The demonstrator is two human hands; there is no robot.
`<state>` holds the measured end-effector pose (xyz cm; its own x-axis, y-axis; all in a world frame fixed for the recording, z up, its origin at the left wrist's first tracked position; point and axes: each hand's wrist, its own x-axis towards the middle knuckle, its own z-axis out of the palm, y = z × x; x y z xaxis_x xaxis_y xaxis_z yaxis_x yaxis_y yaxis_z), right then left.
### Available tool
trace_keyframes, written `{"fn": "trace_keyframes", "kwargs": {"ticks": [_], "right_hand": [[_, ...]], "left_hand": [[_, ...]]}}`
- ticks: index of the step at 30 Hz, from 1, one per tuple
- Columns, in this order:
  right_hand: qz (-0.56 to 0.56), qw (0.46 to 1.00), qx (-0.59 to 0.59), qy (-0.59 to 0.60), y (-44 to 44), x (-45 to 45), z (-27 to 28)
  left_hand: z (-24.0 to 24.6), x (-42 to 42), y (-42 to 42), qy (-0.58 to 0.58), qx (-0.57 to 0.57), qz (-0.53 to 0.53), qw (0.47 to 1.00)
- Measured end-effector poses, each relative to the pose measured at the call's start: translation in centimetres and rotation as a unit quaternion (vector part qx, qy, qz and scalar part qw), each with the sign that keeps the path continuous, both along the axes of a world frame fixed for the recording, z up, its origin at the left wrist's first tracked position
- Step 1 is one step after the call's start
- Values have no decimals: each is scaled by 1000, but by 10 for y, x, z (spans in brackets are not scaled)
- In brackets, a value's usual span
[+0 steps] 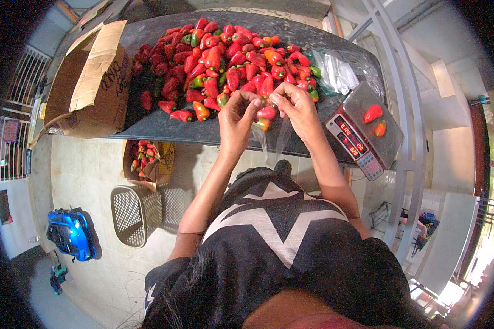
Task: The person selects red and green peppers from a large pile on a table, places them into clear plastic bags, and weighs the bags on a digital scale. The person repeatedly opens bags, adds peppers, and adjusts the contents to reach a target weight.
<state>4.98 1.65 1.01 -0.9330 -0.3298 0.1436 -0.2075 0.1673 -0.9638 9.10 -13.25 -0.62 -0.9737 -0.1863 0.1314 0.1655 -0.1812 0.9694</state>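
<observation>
Between thumb and fingertips, my left hand [238, 119] pinches a thin clear plastic bag [261, 140]. My right hand [297, 109] grips the same film a short way to the right. The bag hangs down over the front edge of the dark stone table [148, 125]. Red and orange peppers show between my hands; I cannot tell whether they are inside the bag or behind it. Just beyond my fingers spreads a large heap of mostly red peppers [234, 53], with a few green and orange ones.
Right of my hands stands a digital scale [368, 123] with two peppers on its plate. Clear plastic bags [335, 72] lie behind it. An open cardboard box [103, 94] stands at the table's left. On the floor are a box of peppers [145, 160], a perforated basket [152, 214] and a blue backpack [72, 234].
</observation>
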Motion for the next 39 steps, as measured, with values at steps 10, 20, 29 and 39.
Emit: {"fn": "trace_keyframes", "kwargs": {"ticks": [10, 20, 29, 39], "right_hand": [[-2, 996, -86, -18, -7, 6, -2], [-46, 994, -66, -77, -5, 8, -2], [-29, 996, -72, -48, -3, 6, -1], [-28, 982, -142, -119, -1, 9, 4]], "left_hand": [[-3, 0, -5, -8, -20, -4, 1000], [-1, 0, 0, -1, -22, -19, 1000], [0, 2, -1, -16, -27, -34, 999], [6, 4, -5, -6, -15, 26, 1000]]}}
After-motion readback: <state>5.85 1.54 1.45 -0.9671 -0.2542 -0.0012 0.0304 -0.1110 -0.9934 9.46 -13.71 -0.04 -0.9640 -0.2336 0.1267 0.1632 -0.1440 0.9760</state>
